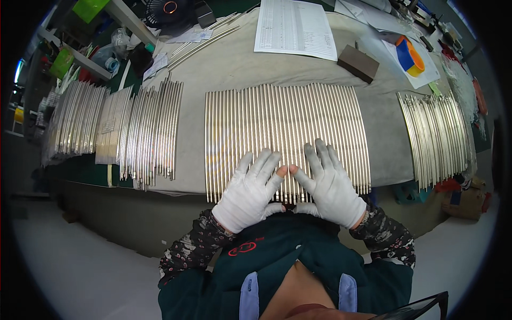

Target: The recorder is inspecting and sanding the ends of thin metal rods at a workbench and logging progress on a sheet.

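Both gloved hands lie flat, fingers spread, gripping nothing: left hand (249,191) and right hand (332,186) press the rods (282,128) at the table's (234,64) near edge. Stiff, slick, roll-prone; best pinched at the ends.

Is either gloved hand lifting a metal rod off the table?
No: the left hand and right hand lie flat, fingers spread, on the row of metal rods.

Two gloved hands are seen, the left hand (249,191) and the right hand (330,186). One brown block (358,63) and one tape roll (409,55) are counted.
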